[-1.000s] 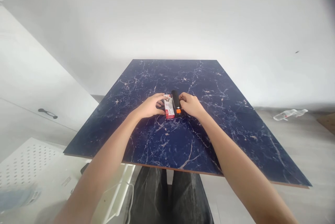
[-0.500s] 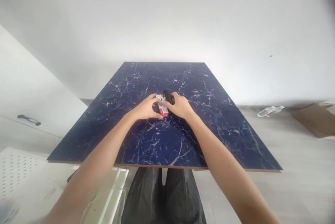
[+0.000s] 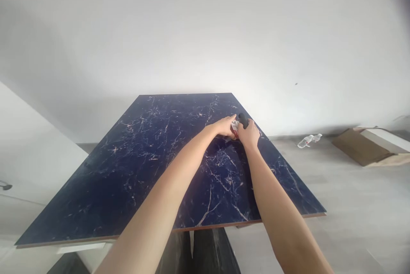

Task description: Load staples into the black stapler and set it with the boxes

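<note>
A small red-and-white box (image 3: 235, 126) and a black stapler (image 3: 242, 120) are held side by side between the hands, clasped by the left hand (image 3: 225, 126) and right hand (image 3: 249, 134), low over the dark marbled table (image 3: 144, 167). A plastic bottle (image 3: 308, 140) and cardboard (image 3: 361, 148) are seen on the floor, right of the hands.

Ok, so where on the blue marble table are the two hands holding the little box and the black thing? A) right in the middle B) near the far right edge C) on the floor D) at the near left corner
B: both the left hand and the right hand meet around the small red-and-white box and black stapler-like tool close to the far right edge of the blue marble table.
</note>
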`<state>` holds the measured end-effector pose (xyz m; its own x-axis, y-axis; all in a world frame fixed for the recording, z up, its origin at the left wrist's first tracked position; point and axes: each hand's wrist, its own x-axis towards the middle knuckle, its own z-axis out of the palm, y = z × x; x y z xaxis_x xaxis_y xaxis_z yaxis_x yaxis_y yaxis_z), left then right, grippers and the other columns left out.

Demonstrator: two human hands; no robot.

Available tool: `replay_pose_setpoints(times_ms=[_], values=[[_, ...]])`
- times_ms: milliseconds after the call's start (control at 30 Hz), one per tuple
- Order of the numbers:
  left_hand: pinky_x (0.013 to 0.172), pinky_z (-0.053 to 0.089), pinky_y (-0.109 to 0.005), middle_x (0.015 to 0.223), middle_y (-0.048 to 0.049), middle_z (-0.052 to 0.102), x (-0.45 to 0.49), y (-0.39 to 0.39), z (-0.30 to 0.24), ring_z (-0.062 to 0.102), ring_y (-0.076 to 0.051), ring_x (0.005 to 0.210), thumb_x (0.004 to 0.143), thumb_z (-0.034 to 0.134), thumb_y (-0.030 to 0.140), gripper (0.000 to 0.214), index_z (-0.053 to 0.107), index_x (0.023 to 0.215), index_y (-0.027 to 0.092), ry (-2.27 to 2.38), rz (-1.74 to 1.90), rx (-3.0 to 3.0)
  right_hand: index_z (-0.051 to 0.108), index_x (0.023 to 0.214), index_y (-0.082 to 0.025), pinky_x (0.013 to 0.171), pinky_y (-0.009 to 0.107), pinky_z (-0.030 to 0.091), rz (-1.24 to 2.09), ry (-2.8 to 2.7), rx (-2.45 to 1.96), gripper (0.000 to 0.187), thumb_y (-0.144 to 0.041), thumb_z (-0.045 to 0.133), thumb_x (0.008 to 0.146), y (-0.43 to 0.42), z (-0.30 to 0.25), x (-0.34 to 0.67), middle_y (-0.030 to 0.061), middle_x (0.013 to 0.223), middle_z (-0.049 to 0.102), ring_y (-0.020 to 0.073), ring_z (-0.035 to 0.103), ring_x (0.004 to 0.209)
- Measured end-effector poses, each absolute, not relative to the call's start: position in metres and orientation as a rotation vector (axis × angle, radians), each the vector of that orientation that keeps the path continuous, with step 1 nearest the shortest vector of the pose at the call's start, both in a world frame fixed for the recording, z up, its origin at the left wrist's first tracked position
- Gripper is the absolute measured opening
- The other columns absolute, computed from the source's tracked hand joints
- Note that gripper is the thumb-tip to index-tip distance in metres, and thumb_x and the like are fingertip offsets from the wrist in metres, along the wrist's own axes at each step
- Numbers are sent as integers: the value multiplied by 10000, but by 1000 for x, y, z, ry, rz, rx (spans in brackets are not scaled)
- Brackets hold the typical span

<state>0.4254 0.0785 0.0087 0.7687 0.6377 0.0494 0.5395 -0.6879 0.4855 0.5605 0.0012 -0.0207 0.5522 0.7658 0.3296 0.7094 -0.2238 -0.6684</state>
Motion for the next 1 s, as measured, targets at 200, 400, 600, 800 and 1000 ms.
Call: replay_pose_setpoints(times_ms=[200, 400, 600, 800, 1000], values=[[1171, 411, -512, 1722, -242, 6, 393, 61, -13, 275, -430, 1548, 618, 904, 523, 1371, 81, 1667, 205, 976, 490, 2330, 556, 1368, -99, 1073, 545, 405, -35, -1129, -1886, 561, -403, 516, 897, 1, -23, 551, 226, 1291, 639, 375, 563, 1220], [1172, 435, -442, 1542, -127, 496, 328, 0, -23, 495, -279, 1423, 998, 566, 380, 538, 458, 1504, 232, 957, 1089, 2519, 567, 1364, -149, 1116, 599, 351, -375, -1307, -1614, 471, -375, 463, 964, -10, -5, 523, 199, 1402, 563, 366, 456, 1326], [1116, 456, -464, 1323, -134, 663, 270, -32, -22, 594, -290, 1244, 996, 527, 236, 375, 587, 1361, 177, 1422, 962, 2611, 582, 1419, -199, 1166, 472, 404, -100, -1957, -1180, 444, -376, 441, 1037, -36, 4, 437, 144, 1509, 543, 284, 487, 1398], [1072, 461, -443, 1301, -123, 670, 256, -34, -28, 569, -315, 1211, 948, 583, 289, 336, 677, 1255, 190, 1497, 565, 2681, 561, 1460, -162, 1187, 501, 394, 275, -2165, -1165, 504, -381, 318, 1077, -55, -18, 389, 167, 1481, 577, 280, 478, 1439], [1053, 445, -482, 1359, -159, 606, 261, -39, -23, 520, -341, 1210, 987, 497, 322, 432, 591, 1386, 184, 1567, 511, 2628, 595, 1434, -209, 1180, 502, 414, 449, -2156, -1159, 465, -408, 432, 1046, -53, -5, 404, 139, 1499, 571, 287, 533, 1398]])
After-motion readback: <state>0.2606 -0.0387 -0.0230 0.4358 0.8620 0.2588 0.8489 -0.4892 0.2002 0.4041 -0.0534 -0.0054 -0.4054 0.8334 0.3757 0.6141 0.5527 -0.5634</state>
